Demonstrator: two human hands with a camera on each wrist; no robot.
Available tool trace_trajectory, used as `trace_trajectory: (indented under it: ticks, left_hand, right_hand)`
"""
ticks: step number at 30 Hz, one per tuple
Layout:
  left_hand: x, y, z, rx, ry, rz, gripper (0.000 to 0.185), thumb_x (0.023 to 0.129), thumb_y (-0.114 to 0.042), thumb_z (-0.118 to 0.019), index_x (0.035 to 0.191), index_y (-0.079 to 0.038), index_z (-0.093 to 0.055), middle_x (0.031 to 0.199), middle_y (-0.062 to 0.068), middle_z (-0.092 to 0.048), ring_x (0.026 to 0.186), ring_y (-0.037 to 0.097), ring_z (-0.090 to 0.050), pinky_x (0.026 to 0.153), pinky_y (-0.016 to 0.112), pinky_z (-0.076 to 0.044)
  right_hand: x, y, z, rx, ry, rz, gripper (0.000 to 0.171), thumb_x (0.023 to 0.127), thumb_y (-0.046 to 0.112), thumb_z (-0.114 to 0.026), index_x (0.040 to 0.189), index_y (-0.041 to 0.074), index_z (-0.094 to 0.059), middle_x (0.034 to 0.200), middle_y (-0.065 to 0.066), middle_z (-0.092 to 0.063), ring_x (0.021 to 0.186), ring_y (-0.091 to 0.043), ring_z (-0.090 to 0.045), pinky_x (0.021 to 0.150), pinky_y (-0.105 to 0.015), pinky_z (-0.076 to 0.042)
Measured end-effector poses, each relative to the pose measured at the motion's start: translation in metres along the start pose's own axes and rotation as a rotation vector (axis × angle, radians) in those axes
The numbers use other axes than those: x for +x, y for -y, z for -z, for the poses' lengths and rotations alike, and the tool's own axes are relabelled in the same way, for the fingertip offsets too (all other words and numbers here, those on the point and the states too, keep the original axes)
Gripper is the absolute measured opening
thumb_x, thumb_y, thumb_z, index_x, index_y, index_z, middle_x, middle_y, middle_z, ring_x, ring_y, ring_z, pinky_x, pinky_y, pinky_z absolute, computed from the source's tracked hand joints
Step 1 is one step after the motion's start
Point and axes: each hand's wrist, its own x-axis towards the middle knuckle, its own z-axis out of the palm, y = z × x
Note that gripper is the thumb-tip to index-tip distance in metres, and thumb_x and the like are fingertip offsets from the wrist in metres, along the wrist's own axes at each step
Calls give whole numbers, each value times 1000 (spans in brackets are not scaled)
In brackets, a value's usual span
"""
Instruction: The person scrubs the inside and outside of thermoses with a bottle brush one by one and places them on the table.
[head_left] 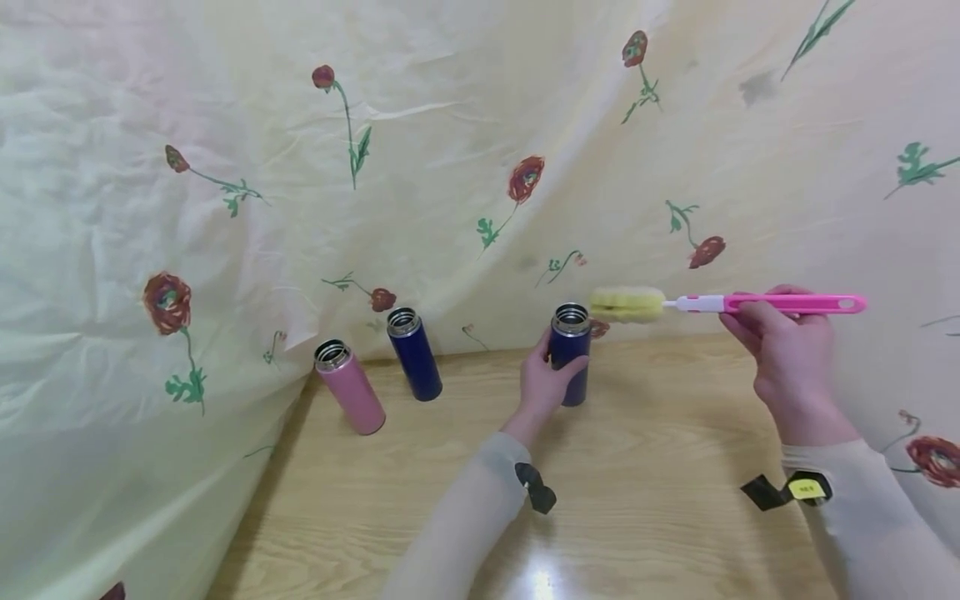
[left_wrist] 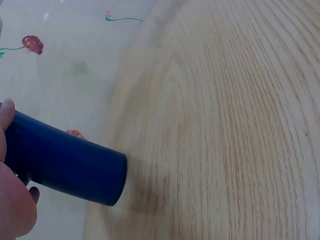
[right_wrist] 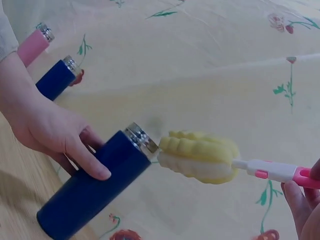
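A: Fingers first?
B: Left hand point(head_left: 545, 382) grasps a dark blue bottle point(head_left: 572, 347), thumb and fingers about its sides. Right hand point(head_left: 797, 358) grasps a bottle brush point(head_left: 701, 304) by its pink handle point(head_left: 836, 304).

A: Placement?
B: Held bottle at four o'clock from head-view centre, mouth up, over the wooden table point(head_left: 637, 500); whether its base rests there, cannot tell. Brush handle points to three o'clock. Yellow sponge head point(head_left: 628, 305) just beside the bottle's steel neck point(head_left: 572, 326), at its three o'clock. Contact uncertain.

A: Others?
B: Second blue bottle point(head_left: 417, 358) at nine o'clock from the held one, well apart. Pink bottle point(head_left: 354, 392) near that, at its eight. Neither touched by hands.

A: How far along?
B: All three bottles uncapped. Brush and bottle in hand, sponge outside. My reading: either insertion is left to do, or it's a pause between strokes. Frames can't settle which.

A: The standing pair?
B: Interiors too dark to judge. Scrubbed or waiting their turn, cannot say.
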Motion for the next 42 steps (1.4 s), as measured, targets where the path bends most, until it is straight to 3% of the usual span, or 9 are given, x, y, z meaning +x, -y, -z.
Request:
trace_trajectory:
  ticks: [10, 16, 21, 26, 29, 33, 42]
  left_hand:
    - [2, 4, 4, 0, -15, -2, 76, 89, -32, -90, 156, -21, -57, 149, 2, -64, 132, 21, -63, 110, 43, -54]
    - [2, 5, 6, 20, -7, 26, 85, 89, -34, -90, 161, -14, -50, 152, 6, -62, 133, 24, -63, 110, 43, -54]
    - [2, 3, 7, 4, 0, 28, 83, 88, -30, -91, 159, -14, -52, 150, 6, -63, 132, 24, -64, 109, 43, -54]
    - [2, 3, 7, -19, -9, 53, 81, 85, -28, -94, 156, -18, -57, 147, 4, -66, 130, 21, -65, 108, 41, -55]
    - [3, 4, 6, -42, -25, 60, 81, 83, -28, -95, 154, -17, -59, 145, 4, -67, 128, 21, -66, 108, 41, -55]
    - [4, 6, 6, -60, -27, 69, 81, 82, -27, -95, 154, -16, -59, 145, 5, -67, 129, 22, -66, 109, 41, -54]
    - [6, 11, 7, -69, -17, 87, 80, 83, -27, -95, 154, -18, -59, 144, 5, -68, 127, 19, -67, 112, 41, -52]
  right_hand:
    - [7, -1, -32, -43, 71, 43, 22, 95, -12, -72, 103, 1, -57, 95, -13, -72, 86, -24, -81, 78, -36, -64]
    - [12, 7, -50, -331, 162, 40, 17, 96, -2, -78, 106, 2, -64, 102, -4, -76, 85, -15, -80, 78, -29, -64]
    - [17, 14, -63, -492, 205, 69, 30, 96, 3, -78, 121, 3, -61, 105, -2, -76, 86, -12, -78, 78, -26, -64]
    - [18, 17, -71, -539, 256, 28, 27, 103, 5, -69, 125, 0, -54, 104, 1, -77, 87, -12, -78, 79, -26, -64]
    - [19, 19, -71, -512, 287, -1, 17, 109, 8, -60, 122, -2, -58, 108, -3, -75, 90, -15, -78, 82, -28, -64]
    - [22, 22, -70, -445, 294, -26, 23, 113, 18, -53, 120, -4, -58, 112, -7, -71, 92, -19, -80, 83, -31, -63]
    - [35, 24, -79, -623, 240, 113, 31, 111, 36, -55, 127, 10, -54, 117, -7, -61, 94, -9, -74, 79, -24, -63]
